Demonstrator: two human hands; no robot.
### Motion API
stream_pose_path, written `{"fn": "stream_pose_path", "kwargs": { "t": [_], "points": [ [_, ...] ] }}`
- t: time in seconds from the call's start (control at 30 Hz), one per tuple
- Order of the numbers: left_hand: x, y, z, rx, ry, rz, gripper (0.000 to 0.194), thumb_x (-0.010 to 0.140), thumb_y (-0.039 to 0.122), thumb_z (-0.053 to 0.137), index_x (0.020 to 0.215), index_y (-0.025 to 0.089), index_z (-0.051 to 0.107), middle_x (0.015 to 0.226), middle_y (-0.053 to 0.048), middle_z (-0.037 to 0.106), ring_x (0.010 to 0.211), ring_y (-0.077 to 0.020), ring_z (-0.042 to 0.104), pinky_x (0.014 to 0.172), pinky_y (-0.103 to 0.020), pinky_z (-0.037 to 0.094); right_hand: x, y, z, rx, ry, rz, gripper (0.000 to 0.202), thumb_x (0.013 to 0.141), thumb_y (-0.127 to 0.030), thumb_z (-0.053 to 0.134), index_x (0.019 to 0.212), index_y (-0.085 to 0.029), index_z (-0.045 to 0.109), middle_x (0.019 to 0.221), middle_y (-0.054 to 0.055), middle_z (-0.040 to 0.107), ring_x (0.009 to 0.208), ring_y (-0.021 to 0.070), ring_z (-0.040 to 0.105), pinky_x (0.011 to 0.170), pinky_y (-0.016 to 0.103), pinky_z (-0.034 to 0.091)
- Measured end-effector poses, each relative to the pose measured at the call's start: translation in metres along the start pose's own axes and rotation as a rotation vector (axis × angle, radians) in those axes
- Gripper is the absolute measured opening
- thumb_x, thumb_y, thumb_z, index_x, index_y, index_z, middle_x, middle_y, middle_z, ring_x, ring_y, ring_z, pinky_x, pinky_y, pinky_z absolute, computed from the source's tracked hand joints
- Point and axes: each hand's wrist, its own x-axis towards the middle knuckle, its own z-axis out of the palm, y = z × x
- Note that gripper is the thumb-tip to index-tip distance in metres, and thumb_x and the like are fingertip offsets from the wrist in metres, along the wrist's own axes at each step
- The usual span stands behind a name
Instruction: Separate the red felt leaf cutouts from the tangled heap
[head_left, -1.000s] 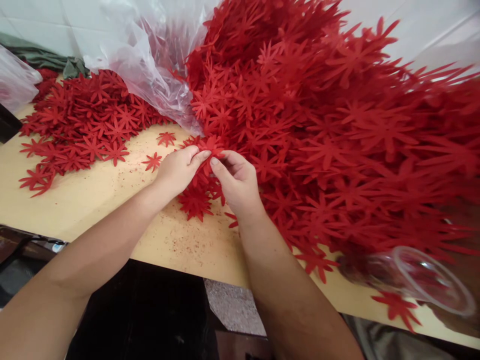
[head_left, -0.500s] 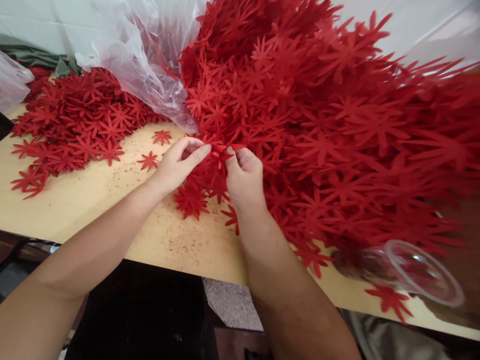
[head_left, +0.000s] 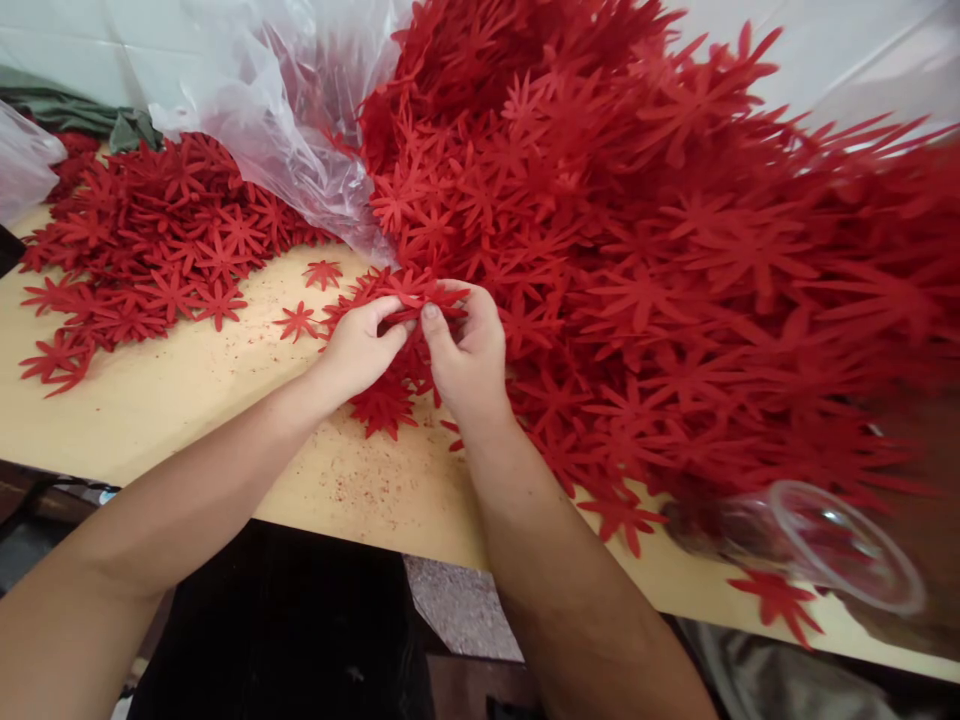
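The red flower-shaped piece (head_left: 411,290) was held at the fingertips of both hands, just above the table (head_left: 195,400); whether it was one layer or several could not be told. The left hand (head_left: 356,348) had it pinched between thumb and fingers, and the right hand (head_left: 472,350) gripped it from the other side, thumb on top, the two hands nearly touching.

Closest to the camera, under the forearms, was something black (head_left: 285,630), with grey fabric (head_left: 757,670) to the right. Near the table's front edge, a loose red piece (head_left: 778,602) lay beside a clear container (head_left: 847,550) tipped on its side. Red specks (head_left: 364,485) dotted the surface before the hands. Beyond the left hand lay two single pieces (head_left: 322,274), and a large red heap (head_left: 637,270) rose on the right. Farther left sat a smaller heap (head_left: 157,240), with a clear plastic bag (head_left: 300,160) between the heaps. Behind were a green cloth (head_left: 75,112) and the white wall (head_left: 67,52).
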Motion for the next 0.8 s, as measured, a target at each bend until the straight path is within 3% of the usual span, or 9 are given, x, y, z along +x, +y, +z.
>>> {"fn": "stream_pose_path", "kwargs": {
  "t": [0.07,0.17,0.3,0.4,0.63,0.8],
  "points": [
    [0.001,-0.003,-0.002,0.037,0.013,0.009,0.023,0.077,0.007,0.047,0.094,0.012,0.063,0.101,-0.006,0.068,0.099,-0.0135,0.06,0.095,-0.032,0.044,0.0,0.001,-0.001,-0.018,-0.06,0.0,0.029,0.077,-0.043,0.058,0.098,-0.024,0.055,0.098,0.004,0.061,0.093,0.0153,0.057,0.086,0.035,0.048],
    [0.001,-0.004,-0.003,0.119,0.016,0.033,0.021,0.076,0.01,0.05,0.093,0.013,0.063,0.099,-0.006,0.069,0.094,-0.0132,0.061,0.092,-0.032,0.045,0.002,-0.001,-0.005,0.01,-0.068,0.044,0.027,0.073,-0.043,0.063,0.088,-0.022,0.059,0.091,0.003,0.062,0.089,0.0152,0.058,0.086,0.035,0.048],
    [0.0,-0.001,-0.002,0.253,0.039,0.011,0.016,0.075,0.017,0.055,0.088,0.014,0.063,0.091,-0.005,0.07,0.082,-0.0126,0.061,0.083,-0.031,0.048,0.007,-0.003,-0.01,0.125,0.068,0.193,0.027,0.071,-0.046,0.063,0.072,-0.019,0.057,0.069,-0.002,0.059,0.066,0.0105,0.057,0.071,0.03,0.05],
    [-0.001,0.003,-0.002,0.306,0.06,-0.018,0.012,0.075,0.018,0.054,0.083,0.015,0.062,0.086,-0.005,0.069,0.076,-0.0121,0.059,0.078,-0.031,0.047,0.009,-0.003,-0.01,0.181,0.174,0.26,0.029,0.071,-0.048,0.063,0.072,-0.019,0.057,0.067,-0.003,0.059,0.063,0.0093,0.056,0.069,0.028,0.049],
    [-0.003,0.004,-0.001,0.29,0.113,0.009,0.008,0.075,0.018,0.052,0.08,0.016,0.059,0.084,-0.003,0.065,0.077,-0.0124,0.056,0.08,-0.031,0.045,0.011,0.002,-0.013,0.241,0.213,0.277,0.031,0.069,-0.048,0.064,0.068,-0.02,0.053,0.065,-0.003,0.059,0.053,0.0066,0.052,0.052,0.023,0.046],
    [0.005,0.0,-0.011,0.19,0.222,-0.117,0.005,0.074,0.014,0.05,0.075,0.016,0.054,0.075,-0.001,0.06,0.071,-0.0111,0.053,0.076,-0.03,0.045,0.02,0.008,-0.028,0.343,0.282,0.325,0.03,0.068,-0.043,0.066,0.069,-0.02,0.047,0.065,-0.006,0.059,0.048,0.0034,0.05,0.048,0.019,0.044]
  ]
}}
